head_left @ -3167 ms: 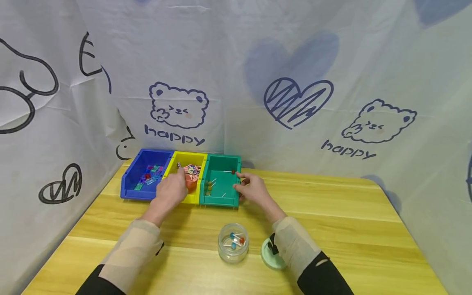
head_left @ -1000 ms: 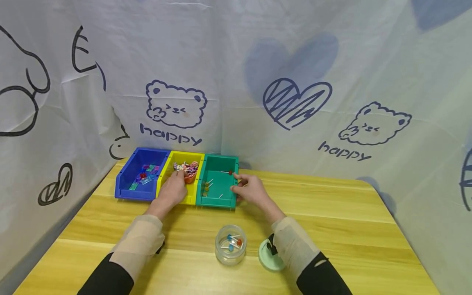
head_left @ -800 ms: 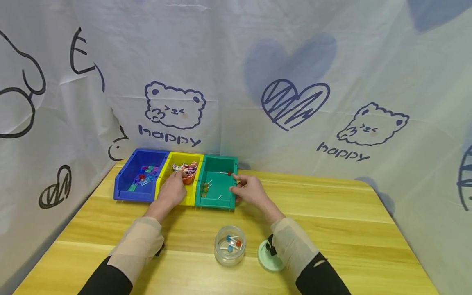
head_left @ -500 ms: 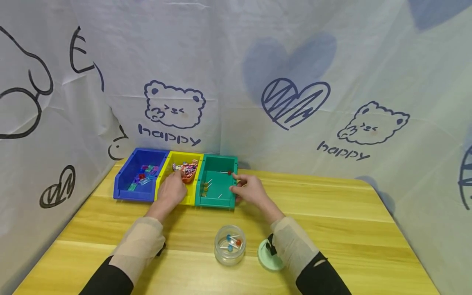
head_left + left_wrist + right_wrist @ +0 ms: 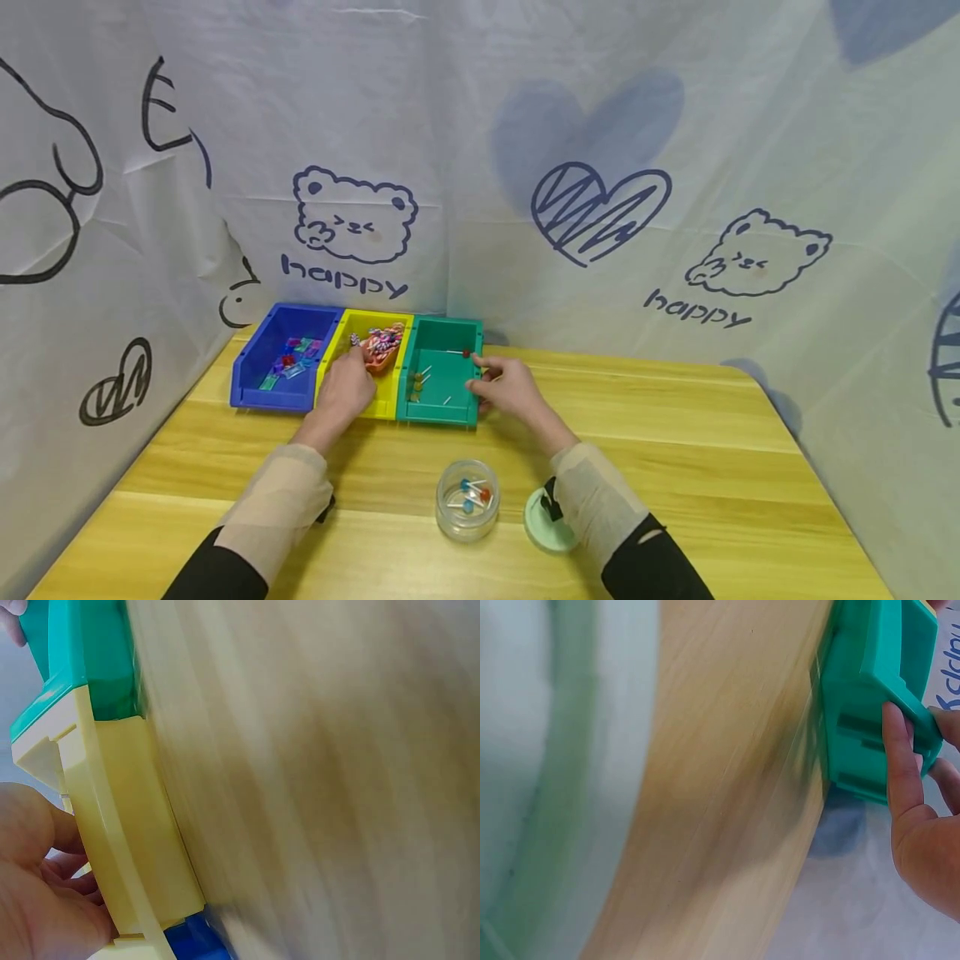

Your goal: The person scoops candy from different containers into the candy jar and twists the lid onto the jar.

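Observation:
In the head view my left hand [image 5: 347, 387] reaches over the front of the yellow bin [image 5: 388, 403], its fingers at the near-left side of an orange dish-like thing [image 5: 374, 364] heaped with striped candies [image 5: 387, 340]. Another striped piece [image 5: 356, 340] shows just beyond the fingertips. The left wrist view has the fingers curled behind the bin's wall, tips hidden, so I cannot tell what they hold. My right hand [image 5: 513, 387] grips the right rim of the green bin [image 5: 442, 411], thumb and fingers on both sides of it. Inside lie a red lollipop [image 5: 466, 353] and amber lollipops [image 5: 417, 382].
A blue bin [image 5: 272, 398] of clear coloured pieces [image 5: 294, 362] adjoins the yellow one. Nearer stands an open clear jar [image 5: 467, 528] holding several blue and red lollipops. A pale green lid [image 5: 546, 533] lies partly under my right forearm. Printed cloth [image 5: 480, 250] hangs behind the table [image 5: 645, 475].
My left hand has shifted slightly left and back, uncovering more of the orange dish and striped candies, which have moved about. My right hand keeps its hold on the green bin.

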Demonstrator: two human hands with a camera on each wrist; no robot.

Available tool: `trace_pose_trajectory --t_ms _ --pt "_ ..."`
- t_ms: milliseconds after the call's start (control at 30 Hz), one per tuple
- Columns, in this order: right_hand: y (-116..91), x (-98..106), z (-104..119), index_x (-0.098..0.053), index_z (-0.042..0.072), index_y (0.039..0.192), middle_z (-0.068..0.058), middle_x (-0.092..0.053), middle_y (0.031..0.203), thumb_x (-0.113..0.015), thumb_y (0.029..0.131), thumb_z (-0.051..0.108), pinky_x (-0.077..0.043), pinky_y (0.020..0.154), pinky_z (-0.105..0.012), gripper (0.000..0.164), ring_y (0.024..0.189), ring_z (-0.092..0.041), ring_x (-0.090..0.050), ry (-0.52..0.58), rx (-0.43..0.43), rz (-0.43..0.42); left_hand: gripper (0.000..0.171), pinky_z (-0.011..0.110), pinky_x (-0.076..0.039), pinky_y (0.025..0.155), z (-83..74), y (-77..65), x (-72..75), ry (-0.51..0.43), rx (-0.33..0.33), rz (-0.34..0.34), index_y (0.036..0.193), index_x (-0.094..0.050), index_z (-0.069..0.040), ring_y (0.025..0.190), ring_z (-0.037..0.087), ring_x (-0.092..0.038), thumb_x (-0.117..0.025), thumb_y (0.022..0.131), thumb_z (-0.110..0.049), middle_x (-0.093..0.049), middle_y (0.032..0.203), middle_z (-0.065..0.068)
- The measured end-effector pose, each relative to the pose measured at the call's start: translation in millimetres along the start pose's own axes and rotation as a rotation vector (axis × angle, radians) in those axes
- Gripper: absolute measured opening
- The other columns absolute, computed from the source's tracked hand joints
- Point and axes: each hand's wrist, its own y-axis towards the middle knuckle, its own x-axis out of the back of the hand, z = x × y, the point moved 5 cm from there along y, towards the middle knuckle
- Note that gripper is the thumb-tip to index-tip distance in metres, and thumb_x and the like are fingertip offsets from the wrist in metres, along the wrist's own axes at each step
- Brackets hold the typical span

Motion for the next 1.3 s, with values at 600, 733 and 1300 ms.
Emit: trace_pose_trajectory --t_ms 600,733,1300 --pt "-2.3 -3.2 -1.0 -0.061 0.007 0.143 -0.014 -0.064 0.095 -0.075 0.094 0.007 -0.063 0.072 -0.048 0.051 0.086 -0.048 -0.068 0.015 0.003 0.0 0.039 0.056 -0.047 0.107 1.2 -8.4 4.5 -0.04 0.005 -0.027 0.139 -0.049 0.01 0.118 0.042 -0.058 -0.045 0.102 -0.001 -0.056 0.134 0.03" --pt "-2.1 -3.4 -1.4 -0.061 0.007 0.143 -0.014 -0.063 0.096 -0.075 0.094 0.006 -0.063 0.073 -0.048 0.051 0.085 -0.047 -0.068 0.014 0.004 -0.004 0.038 0.057 -0.049 0.104 -0.2 -10.4 5.7 -0.006 -0.044 -0.062 0.138 -0.048 0.011 0.118 0.044 -0.06 -0.043 0.103 -0.003 -0.057 0.132 0.031" --pt "1.6 -0.3 -3.9 -0.061 0.007 0.144 -0.014 -0.064 0.098 -0.075 0.095 0.008 -0.063 0.071 -0.046 0.051 0.083 -0.045 -0.069 0.01 -0.005 -0.011 0.034 0.06 -0.055 0.092 -9.5 -15.9 19.7 0.155 -0.123 -0.115 0.135 -0.05 0.005 0.106 0.043 -0.064 -0.042 0.107 -0.012 -0.06 0.124 0.026"
